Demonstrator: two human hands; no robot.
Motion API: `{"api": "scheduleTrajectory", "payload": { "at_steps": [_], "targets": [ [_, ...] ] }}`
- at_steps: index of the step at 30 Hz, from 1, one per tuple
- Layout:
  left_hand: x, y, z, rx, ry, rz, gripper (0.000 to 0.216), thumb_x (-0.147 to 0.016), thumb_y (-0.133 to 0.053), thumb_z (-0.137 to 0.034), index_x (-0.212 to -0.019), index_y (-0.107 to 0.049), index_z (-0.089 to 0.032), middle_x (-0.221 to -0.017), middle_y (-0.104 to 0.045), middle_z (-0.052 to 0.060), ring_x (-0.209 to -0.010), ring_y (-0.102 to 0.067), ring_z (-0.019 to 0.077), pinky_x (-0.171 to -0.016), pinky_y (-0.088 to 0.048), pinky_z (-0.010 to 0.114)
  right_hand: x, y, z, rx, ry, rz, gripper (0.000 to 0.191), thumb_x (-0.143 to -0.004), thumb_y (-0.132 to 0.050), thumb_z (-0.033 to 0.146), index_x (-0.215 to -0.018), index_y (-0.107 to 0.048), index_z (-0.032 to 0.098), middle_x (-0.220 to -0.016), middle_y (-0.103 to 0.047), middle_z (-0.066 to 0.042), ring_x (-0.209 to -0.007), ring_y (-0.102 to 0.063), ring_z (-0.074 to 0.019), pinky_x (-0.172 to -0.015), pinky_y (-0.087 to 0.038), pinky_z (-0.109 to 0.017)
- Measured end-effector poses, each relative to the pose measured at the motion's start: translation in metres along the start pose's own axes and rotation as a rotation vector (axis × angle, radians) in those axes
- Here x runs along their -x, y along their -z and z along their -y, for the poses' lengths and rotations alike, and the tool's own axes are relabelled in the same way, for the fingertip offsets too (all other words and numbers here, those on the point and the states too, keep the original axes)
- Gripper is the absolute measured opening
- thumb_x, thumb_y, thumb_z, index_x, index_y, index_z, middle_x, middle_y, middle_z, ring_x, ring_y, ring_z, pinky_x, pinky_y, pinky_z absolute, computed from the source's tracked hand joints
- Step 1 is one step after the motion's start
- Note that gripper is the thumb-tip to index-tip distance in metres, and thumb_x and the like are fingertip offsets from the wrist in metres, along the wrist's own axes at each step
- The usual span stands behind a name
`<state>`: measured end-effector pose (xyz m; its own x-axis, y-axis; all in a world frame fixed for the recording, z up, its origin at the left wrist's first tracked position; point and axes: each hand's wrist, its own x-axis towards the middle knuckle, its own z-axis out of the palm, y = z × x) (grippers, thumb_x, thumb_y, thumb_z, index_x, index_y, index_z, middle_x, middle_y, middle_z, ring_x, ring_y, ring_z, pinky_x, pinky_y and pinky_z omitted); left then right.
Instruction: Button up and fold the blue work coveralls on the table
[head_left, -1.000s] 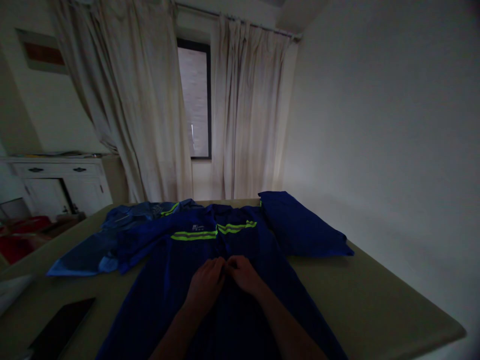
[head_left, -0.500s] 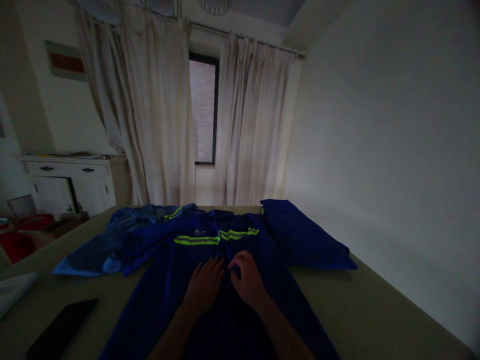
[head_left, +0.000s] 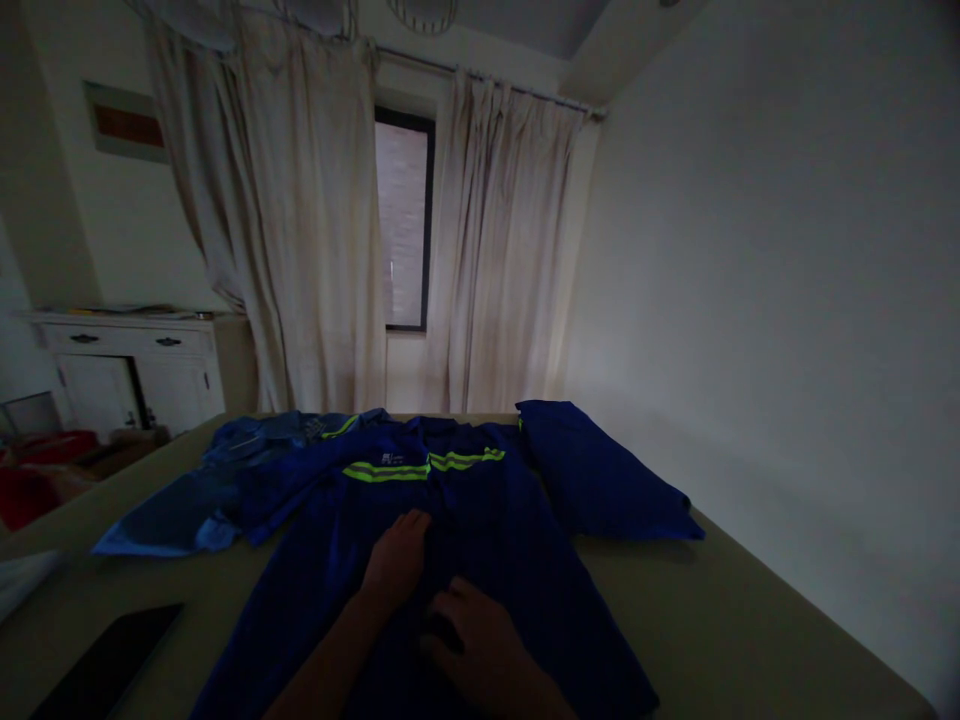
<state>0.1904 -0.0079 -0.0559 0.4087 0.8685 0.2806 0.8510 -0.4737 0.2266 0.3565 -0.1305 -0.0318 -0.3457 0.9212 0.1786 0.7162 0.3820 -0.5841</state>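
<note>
A dark blue work jacket [head_left: 469, 500] lies front up, with yellow-green reflective stripes across the chest. My left hand [head_left: 397, 557] is closed on its front, left of the middle line, fingers bent into the cloth. Lower and to the right, my right hand [head_left: 480, 632] is over the jacket's front with thumb and fingers curved together around a dark gap. It is dim and a little blurred, and whatever its fingertips hold is hidden.
A lighter blue garment [head_left: 172, 510] lies partly under the jacket's left sleeve. At the right is a folded dark blue garment [head_left: 600, 475]. A black flat object [head_left: 112, 660] and a white item [head_left: 26, 580] lie on the greenish tabletop [head_left: 720, 620]. A wall runs along the right.
My right hand has moved down the jacket's front towards me. My left hand has gone from lying flat with fingers spread to bent and closed.
</note>
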Motion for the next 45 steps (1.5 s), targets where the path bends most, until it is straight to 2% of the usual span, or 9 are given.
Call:
{"api": "scheduleTrajectory", "payload": {
  "at_steps": [7,10,12,20,28,35,38,41,45],
  "targets": [
    [0.035,-0.005,0.015,0.286,-0.07,-0.045,0.039,-0.099,-0.039,-0.019,-0.132,-0.06,-0.022,-0.136,-0.065,0.009,-0.126,-0.06,0.0229,-0.11,-0.045,0.04,-0.002,-0.001,-0.021,0.118,-0.312,-0.167,0.024,-0.085,-0.072,0.045,-0.081,-0.065,0.022,-0.088,-0.071,-0.004,-0.084,-0.063,-0.0216,-0.073,-0.037,-0.03],
    [0.043,0.011,0.012,0.399,-0.078,-0.029,0.02,-0.098,-0.052,-0.029,-0.107,-0.069,-0.023,-0.114,-0.07,0.007,-0.112,-0.063,0.0234,-0.103,-0.046,0.039,-0.002,0.004,-0.029,0.077,-0.263,-0.204,0.008,-0.079,-0.069,0.022,-0.084,-0.063,0.022,-0.088,-0.069,-0.001,-0.082,-0.062,-0.018,-0.072,-0.036,-0.028],
    [0.046,0.023,0.004,0.463,-0.108,0.063,0.014,-0.094,-0.06,-0.033,-0.092,-0.071,-0.023,-0.104,-0.07,0.004,-0.106,-0.063,0.0224,-0.098,-0.046,0.037,-0.002,0.006,-0.031,0.024,-0.229,-0.205,0.017,-0.076,-0.062,0.012,-0.089,-0.063,0.023,-0.088,-0.069,0.0,-0.082,-0.062,-0.0161,-0.072,-0.036,-0.026],
    [0.051,0.032,-0.015,0.585,-0.166,0.335,0.021,-0.073,-0.082,-0.03,-0.091,-0.074,-0.026,-0.105,-0.07,-0.002,-0.103,-0.059,0.0199,-0.092,-0.041,0.03,-0.004,0.012,-0.026,-0.253,-0.182,-0.168,0.029,-0.076,-0.054,0.01,-0.098,-0.067,0.024,-0.088,-0.067,0.001,-0.085,-0.061,-0.0162,-0.076,-0.04,-0.026],
    [0.051,0.029,-0.025,0.746,-0.076,0.279,0.025,-0.077,-0.071,-0.024,-0.1,-0.06,-0.024,-0.08,-0.068,-0.007,-0.073,-0.061,0.0136,-0.063,-0.039,0.023,-0.01,0.008,-0.029,-0.467,-0.237,-0.212,0.03,-0.075,-0.053,0.01,-0.1,-0.061,0.023,-0.085,-0.057,0.002,-0.084,-0.055,-0.0163,-0.075,-0.042,-0.025],
    [0.047,0.028,-0.021,0.658,-0.152,0.144,0.01,-0.088,-0.057,-0.021,-0.087,-0.068,-0.022,-0.089,-0.072,-0.002,-0.085,-0.064,0.0152,-0.077,-0.042,0.025,-0.005,0.014,-0.017,-0.394,-0.197,-0.161,0.024,-0.081,-0.061,0.019,-0.104,-0.066,0.024,-0.078,-0.056,0.004,-0.077,-0.055,-0.0148,-0.07,-0.04,-0.023],
    [0.049,0.029,-0.02,0.648,-0.154,0.136,0.012,-0.085,-0.059,-0.019,-0.088,-0.069,-0.023,-0.089,-0.072,-0.002,-0.084,-0.065,0.0152,-0.077,-0.043,0.025,-0.001,0.016,-0.011,-0.346,-0.195,-0.132,0.042,-0.078,-0.069,0.023,-0.12,-0.063,0.026,-0.078,-0.059,0.005,-0.075,-0.058,-0.0154,-0.067,-0.04,-0.024],
    [0.05,0.027,-0.019,0.588,-0.184,0.123,0.015,-0.082,-0.06,-0.017,-0.09,-0.07,-0.024,-0.094,-0.073,-0.001,-0.09,-0.065,0.0167,-0.083,-0.043,0.026,0.001,0.012,-0.011,-0.245,-0.187,-0.123,0.064,-0.077,-0.062,0.015,-0.139,-0.053,0.032,-0.088,-0.065,0.003,-0.082,-0.062,-0.017,-0.074,-0.042,-0.025],
    [0.05,0.022,-0.018,0.517,-0.198,0.117,0.016,-0.08,-0.06,-0.016,-0.09,-0.068,-0.024,-0.093,-0.072,0.0,-0.091,-0.065,0.0179,-0.084,-0.043,0.028,0.0,0.006,-0.014,-0.105,-0.224,-0.145,0.054,-0.082,-0.054,0.013,-0.131,-0.058,0.033,-0.108,-0.071,-0.001,-0.101,-0.065,-0.0202,-0.088,-0.041,-0.029]
  ]
}}
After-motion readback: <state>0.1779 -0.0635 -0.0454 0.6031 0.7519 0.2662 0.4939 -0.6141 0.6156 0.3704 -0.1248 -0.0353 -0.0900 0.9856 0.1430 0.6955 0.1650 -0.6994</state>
